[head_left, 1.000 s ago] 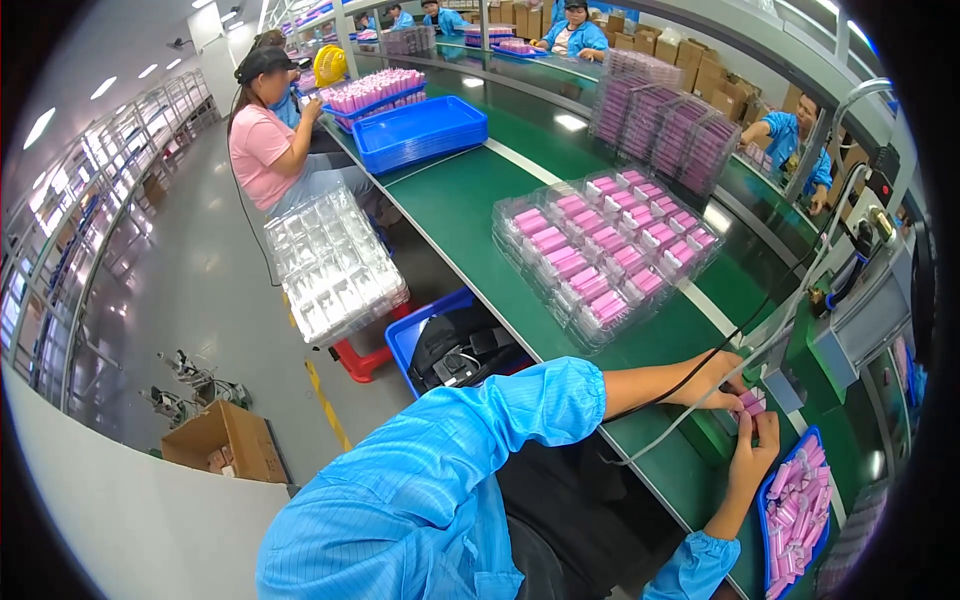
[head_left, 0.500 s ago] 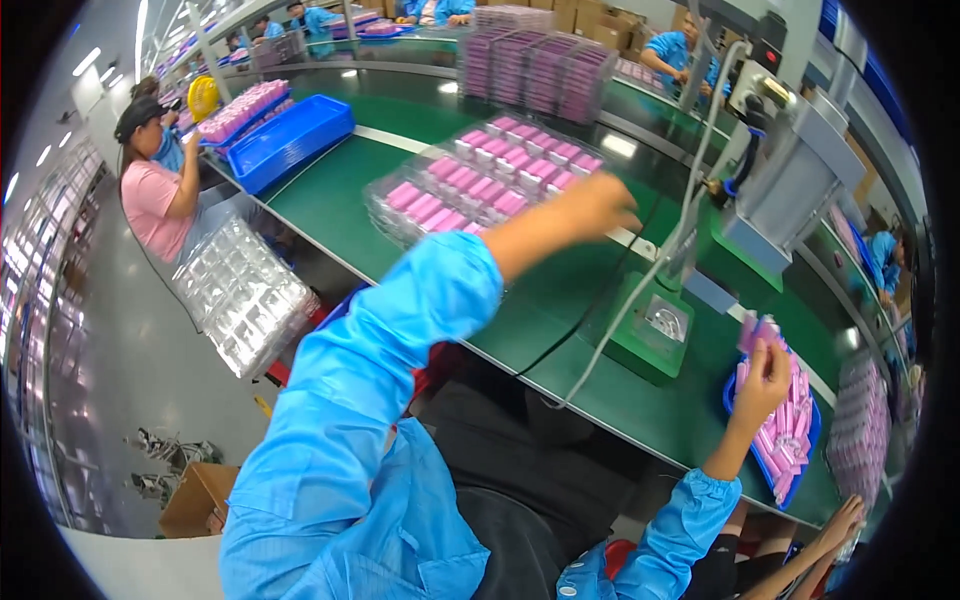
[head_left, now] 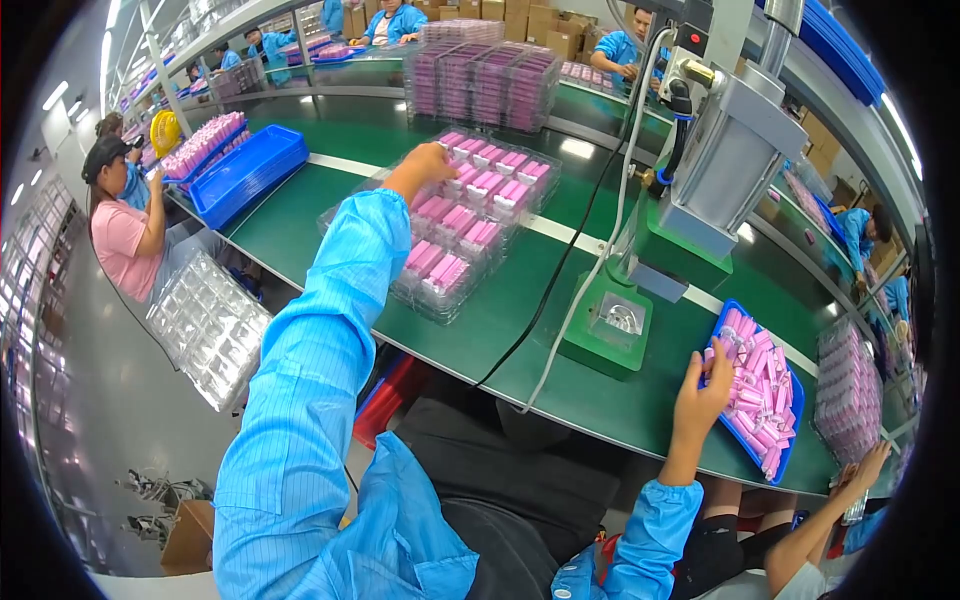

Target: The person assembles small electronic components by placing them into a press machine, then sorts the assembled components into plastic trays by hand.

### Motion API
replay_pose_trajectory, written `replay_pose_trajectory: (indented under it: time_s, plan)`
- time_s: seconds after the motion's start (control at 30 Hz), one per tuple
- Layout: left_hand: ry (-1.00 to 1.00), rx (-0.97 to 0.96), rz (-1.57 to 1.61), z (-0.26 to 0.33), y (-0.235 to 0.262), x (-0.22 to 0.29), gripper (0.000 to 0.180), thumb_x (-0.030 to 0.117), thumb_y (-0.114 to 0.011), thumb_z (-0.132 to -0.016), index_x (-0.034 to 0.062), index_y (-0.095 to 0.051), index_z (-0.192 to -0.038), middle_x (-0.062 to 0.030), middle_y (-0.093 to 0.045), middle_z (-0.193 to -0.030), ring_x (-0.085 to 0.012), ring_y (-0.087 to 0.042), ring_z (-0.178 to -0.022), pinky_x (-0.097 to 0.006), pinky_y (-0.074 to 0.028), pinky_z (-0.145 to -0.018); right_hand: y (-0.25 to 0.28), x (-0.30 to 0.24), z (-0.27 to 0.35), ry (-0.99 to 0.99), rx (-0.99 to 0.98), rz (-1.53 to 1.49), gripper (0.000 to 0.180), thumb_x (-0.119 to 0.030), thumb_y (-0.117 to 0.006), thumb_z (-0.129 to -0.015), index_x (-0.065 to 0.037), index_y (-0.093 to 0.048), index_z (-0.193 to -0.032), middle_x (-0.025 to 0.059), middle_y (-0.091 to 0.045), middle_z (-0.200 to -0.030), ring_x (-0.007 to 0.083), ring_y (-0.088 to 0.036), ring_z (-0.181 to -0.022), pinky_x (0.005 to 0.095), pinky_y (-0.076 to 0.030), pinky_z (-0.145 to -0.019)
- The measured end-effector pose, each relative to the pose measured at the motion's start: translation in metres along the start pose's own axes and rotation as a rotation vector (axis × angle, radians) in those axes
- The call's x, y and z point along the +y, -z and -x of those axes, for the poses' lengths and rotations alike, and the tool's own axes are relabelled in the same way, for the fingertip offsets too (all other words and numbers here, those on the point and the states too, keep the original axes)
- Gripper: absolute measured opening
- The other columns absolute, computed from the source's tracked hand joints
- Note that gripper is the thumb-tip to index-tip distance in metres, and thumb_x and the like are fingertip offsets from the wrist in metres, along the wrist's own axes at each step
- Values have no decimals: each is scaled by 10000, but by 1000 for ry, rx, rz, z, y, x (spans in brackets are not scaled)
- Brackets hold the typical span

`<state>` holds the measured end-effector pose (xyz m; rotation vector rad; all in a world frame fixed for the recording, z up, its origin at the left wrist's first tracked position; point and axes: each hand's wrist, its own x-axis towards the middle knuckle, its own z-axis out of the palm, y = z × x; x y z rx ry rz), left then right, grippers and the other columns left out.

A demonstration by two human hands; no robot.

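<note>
My left hand (head_left: pixel 422 168) reaches over the far left part of a clear plastic tray (head_left: pixel 440 303) holding blocks of pink cylinders (head_left: pixel 462 222). Its fingers are closed and point down; what they grip is hidden. At the left side of a blue bin (head_left: pixel 797 410), my right hand (head_left: pixel 702 393) has its fingers curled at a pink cylindrical piece (head_left: pixel 709 353), partly covered by the fingertips. Loose pink cylinders (head_left: pixel 765 395) are heaped in this bin. Between my hands stands a bench press with a green base (head_left: pixel 603 345) and a grey cylinder body (head_left: pixel 735 150).
Black and white cables (head_left: pixel 560 365) hang across the green bench. Stacked filled trays (head_left: pixel 480 85) stand behind, and another stack (head_left: pixel 848 385) at right. Blue bins (head_left: pixel 250 175) lie at left, near a seated person (head_left: pixel 130 235). Another person's hands (head_left: pixel 862 475) are at lower right.
My left hand has moved left, from beside the press to over the clear tray. My right hand has lowered from above the blue bin to its left side. The view has shifted.
</note>
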<state>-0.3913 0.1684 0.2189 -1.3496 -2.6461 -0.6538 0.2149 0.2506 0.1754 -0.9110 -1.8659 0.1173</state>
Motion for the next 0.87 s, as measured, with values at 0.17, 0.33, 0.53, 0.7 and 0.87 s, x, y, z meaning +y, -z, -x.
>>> replay_pose_trajectory:
  time_s: [0.17, 0.33, 0.53, 0.7, 0.87]
  plan:
    - [125, -127, -58, 4, 5, 26, 578, 518, -774, -705, 65, -765, -1064, -187, -736, -1097, -348, -697, -1053, -419, -544, -944, -6, -17, 0, 18, -67, -50, 325, -13, -667, -890, 0, -642, -1214, 91, -481, -806, 260, -500, -782, 391, -430, -751]
    - [123, -99, 43, -3, 7, 18, 571, 504, -773, -708, 53, -761, -1058, -189, -739, -1083, -353, -704, -1036, -427, -552, -912, -11, -15, 8, 56, -125, -77, 320, 6, -662, -880, 5, -645, -1199, 105, -492, -814, 267, -509, -784, 393, -434, -747]
    - [118, -143, -56, 6, 8, 28, 574, 488, -805, -677, 55, -766, -1052, -189, -738, -1087, -344, -716, -1012, -436, -565, -884, -16, -25, 5, 106, -200, -90, 304, -2, -655, -883, 6, -649, -1187, 117, -513, -826, 284, -523, -792, 394, -444, -760]
    - [85, -13, -242, 12, 4, 32, 344, 292, -800, -725, 95, -782, -1007, -169, -752, -1024, -335, -727, -998, -453, -584, -852, -19, -20, 13, 107, -203, -107, 308, 4, -653, -882, 2, -652, -1190, 112, -512, -807, 283, -518, -792, 398, -441, -764]
    - [-24, 266, -321, 9, -8, 55, 268, 238, -769, -718, 102, -791, -947, -160, -754, -914, -365, -734, -937, -492, -582, -825, -29, -11, 18, 164, -227, -102, 313, -5, -645, -898, 11, -647, -1210, 106, -488, -795, 276, -504, -795, 407, -432, -784]
